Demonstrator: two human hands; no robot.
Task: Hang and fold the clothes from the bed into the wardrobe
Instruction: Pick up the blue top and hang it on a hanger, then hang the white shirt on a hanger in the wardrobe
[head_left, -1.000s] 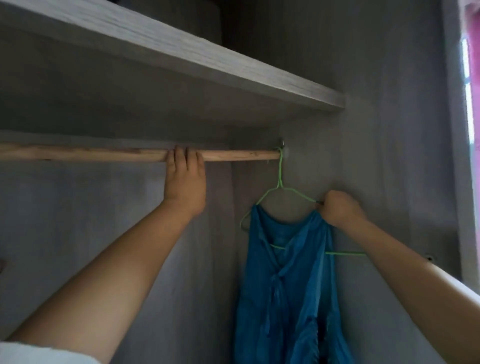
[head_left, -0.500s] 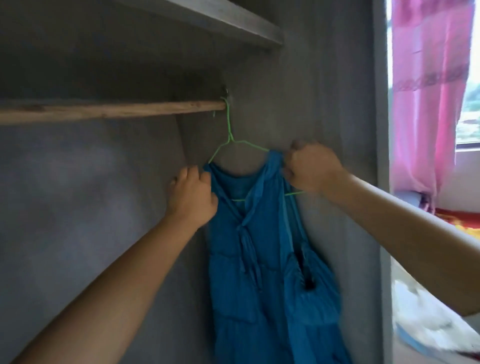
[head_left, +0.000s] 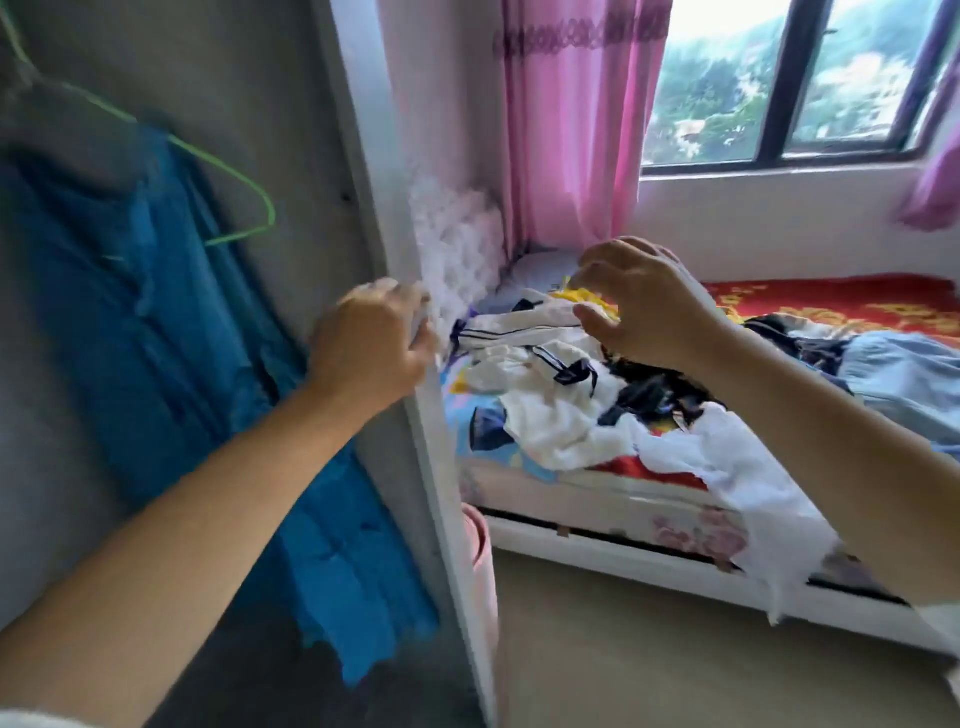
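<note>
A bedroom: the grey inside of a wardrobe (head_left: 291, 130) fills the left, its white front edge running down the middle, and a bed (head_left: 623, 525) with a white frame stands to the right under a dark-framed window (head_left: 779, 83) hung with a pink curtain (head_left: 571, 130). A red patterned bedspread (head_left: 831, 301) covers the far part of the bed. No readable writing shows anywhere.

On the bed lies a jumbled pile of clothes (head_left: 561, 395): white pieces with dark navy trim, something black, a pale blue garment to the right, and a white cloth trailing over the bed's near edge. Inside the wardrobe a blue dress (head_left: 156, 322) hangs on a green wire hanger (head_left: 244, 182) at the far left.

The left hand (head_left: 371, 345) is raised at the wardrobe's front edge, fingers curled; whether it holds anything cannot be told through the blur. The right hand (head_left: 644, 301) hovers above the pile, fingers loosely bent and holding nothing.

A pink bin (head_left: 480, 561) stands on the floor between wardrobe and bed; its contents are hidden
</note>
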